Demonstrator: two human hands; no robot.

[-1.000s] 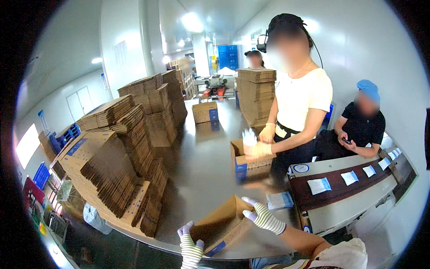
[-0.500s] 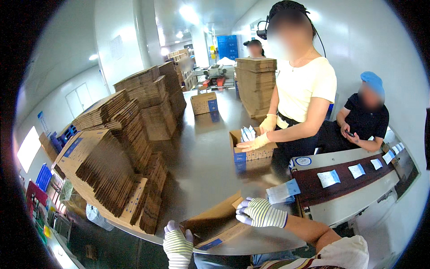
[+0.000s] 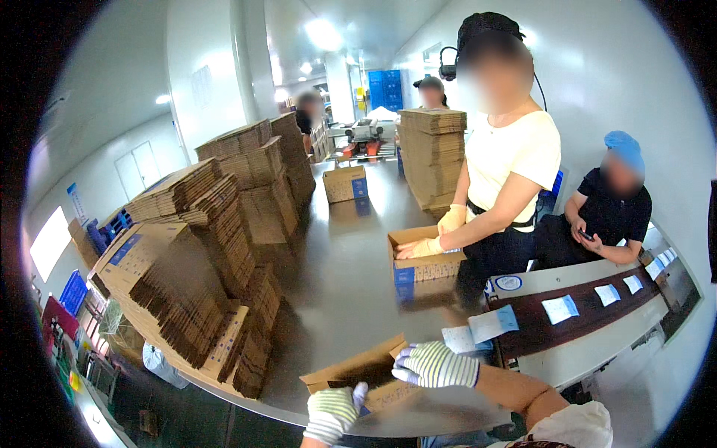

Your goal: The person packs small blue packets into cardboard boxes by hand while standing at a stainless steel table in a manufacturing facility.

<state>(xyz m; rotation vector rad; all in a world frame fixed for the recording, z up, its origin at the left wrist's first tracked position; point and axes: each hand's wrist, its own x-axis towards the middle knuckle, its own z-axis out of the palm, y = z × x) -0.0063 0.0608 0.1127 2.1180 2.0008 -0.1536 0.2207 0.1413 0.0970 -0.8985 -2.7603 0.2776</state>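
Left hand [image 3: 333, 411] shifted onto open carton [image 3: 357, 366]'s near side, worktop [image 3: 328, 291] near edge, grip unclear; right hand [image 3: 437, 364]'s fingers still grasp its right end; carton's still unclosed.

text: none legible | near carton [image 3: 387, 396]: printing too small | conveyor sticker [image 3: 509, 283]: unreadable (round, blue-white)

Three open boxes [image 3: 390, 396] are counted, with two striped gloves [image 3: 441, 364], two yellow gloves [image 3: 420, 248] and four co-workers [image 3: 511, 153]; on the belt [image 3: 532, 340], three spaced packets [image 3: 560, 309] are spotted, the far cluster too overlapped to be counted.
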